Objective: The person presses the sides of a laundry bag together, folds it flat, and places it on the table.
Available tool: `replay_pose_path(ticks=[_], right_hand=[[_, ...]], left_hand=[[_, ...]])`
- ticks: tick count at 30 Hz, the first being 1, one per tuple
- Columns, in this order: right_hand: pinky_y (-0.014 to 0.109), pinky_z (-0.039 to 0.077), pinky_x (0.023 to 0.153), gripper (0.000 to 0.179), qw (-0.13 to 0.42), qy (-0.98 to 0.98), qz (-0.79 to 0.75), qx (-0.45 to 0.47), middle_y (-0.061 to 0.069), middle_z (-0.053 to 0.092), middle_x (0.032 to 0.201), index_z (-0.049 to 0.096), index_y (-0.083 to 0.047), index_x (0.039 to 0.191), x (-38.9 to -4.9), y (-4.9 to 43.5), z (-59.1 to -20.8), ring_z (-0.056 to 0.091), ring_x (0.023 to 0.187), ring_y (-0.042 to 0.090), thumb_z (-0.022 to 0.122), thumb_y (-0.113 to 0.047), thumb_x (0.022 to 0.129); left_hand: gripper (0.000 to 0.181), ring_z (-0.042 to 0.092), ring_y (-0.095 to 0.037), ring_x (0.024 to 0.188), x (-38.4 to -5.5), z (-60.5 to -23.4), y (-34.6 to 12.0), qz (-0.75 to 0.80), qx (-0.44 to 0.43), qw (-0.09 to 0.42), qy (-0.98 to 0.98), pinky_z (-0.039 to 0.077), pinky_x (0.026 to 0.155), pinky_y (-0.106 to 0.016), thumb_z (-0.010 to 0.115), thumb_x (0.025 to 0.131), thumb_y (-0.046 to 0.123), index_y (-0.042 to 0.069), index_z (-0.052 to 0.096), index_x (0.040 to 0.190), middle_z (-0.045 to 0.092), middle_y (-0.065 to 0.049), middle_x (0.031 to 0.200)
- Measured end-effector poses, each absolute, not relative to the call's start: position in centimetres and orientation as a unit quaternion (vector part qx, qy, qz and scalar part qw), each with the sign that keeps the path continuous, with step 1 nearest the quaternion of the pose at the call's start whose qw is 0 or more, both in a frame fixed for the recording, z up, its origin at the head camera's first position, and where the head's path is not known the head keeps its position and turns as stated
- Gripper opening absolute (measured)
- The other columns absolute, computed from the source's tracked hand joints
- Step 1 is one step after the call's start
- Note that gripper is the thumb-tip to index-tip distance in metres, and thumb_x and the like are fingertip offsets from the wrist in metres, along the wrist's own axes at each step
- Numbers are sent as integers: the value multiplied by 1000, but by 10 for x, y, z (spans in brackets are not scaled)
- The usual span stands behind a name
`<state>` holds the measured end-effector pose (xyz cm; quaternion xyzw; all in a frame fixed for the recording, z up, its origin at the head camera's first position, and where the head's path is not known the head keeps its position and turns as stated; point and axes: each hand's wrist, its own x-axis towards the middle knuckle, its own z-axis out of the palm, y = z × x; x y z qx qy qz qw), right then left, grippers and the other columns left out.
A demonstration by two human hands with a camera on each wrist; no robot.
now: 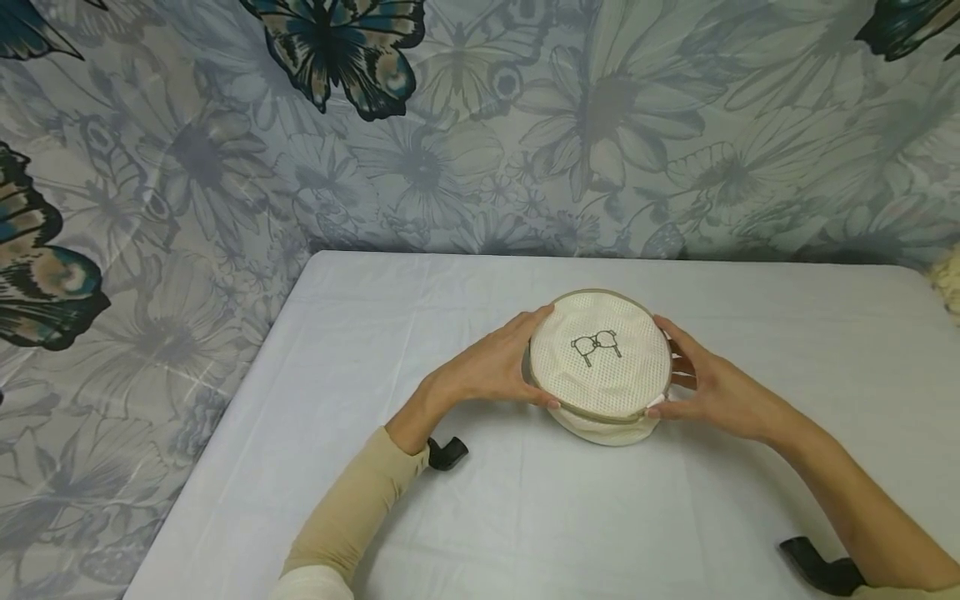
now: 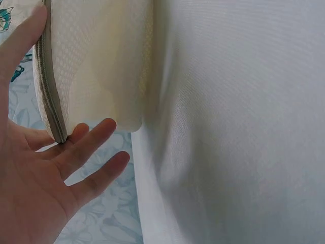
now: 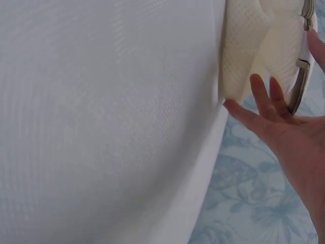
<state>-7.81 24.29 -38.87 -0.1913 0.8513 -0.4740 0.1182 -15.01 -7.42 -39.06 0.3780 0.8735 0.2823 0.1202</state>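
Note:
A round cream mesh bag (image 1: 600, 358) with a taupe zip rim and a small stitched outline on top lies at the middle of the white-covered table (image 1: 420, 333). My left hand (image 1: 517, 362) holds its left edge, fingers at the far side and thumb at the near side. My right hand (image 1: 693, 383) holds the right edge the same way. In the left wrist view the zip rim (image 2: 51, 101) sits between the thumb and the fairly straight fingers (image 2: 94, 134). The right wrist view shows the bag (image 3: 249, 46) with its rim against the fingers (image 3: 264, 96).
A hanging cloth printed with flowers and butterflies (image 1: 337, 50) stands behind and to the left of the table. Something pale and fluffy (image 1: 948, 279) shows at the right edge. Black wrist mounts (image 1: 447, 452) (image 1: 817, 571) sit on both forearms.

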Motion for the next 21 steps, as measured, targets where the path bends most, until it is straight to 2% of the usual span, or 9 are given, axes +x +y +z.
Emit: replay_pose_path(ticks=[5,9,12,17,21], right_hand=[[7,39,96,116,132,849,-481,-177,24,23,158,4,-13,161,-78,242,-388,43,132,47,86,-22,79],[31,45,102,114,141,853,-476,-163,24,20,159,2,-14,161,-79,243,-387,41,134,49,83,-22,82],[48,40,102,114,148,855,-472,-156,25,20,159,0,-11,160,-80,243,-387,40,134,49,83,-24,83],[48,40,103,114,149,859,-467,-149,28,35,148,4,-6,159,-81,242,-388,45,131,45,85,-26,81],[42,42,103,112,142,868,-454,-145,21,53,128,9,-4,157,-83,242,-388,54,120,26,86,-27,80]], left_hand=[[131,31,-19,144,-153,-392,-74,286,379,125,871,29,116,-32,88,66,56,10,9,160,29,-9,158],[131,29,-19,145,-153,-392,-73,289,378,133,869,27,117,-32,88,66,56,11,9,160,27,-9,159],[132,28,-19,146,-154,-393,-72,290,380,138,867,27,117,-32,88,66,56,10,9,160,26,-9,160],[131,26,-19,147,-155,-394,-72,293,383,142,864,25,118,-31,88,66,55,10,8,160,23,-8,162],[129,37,-18,141,-157,-396,-73,315,375,143,860,31,115,-30,90,66,51,12,11,160,28,-6,160]])
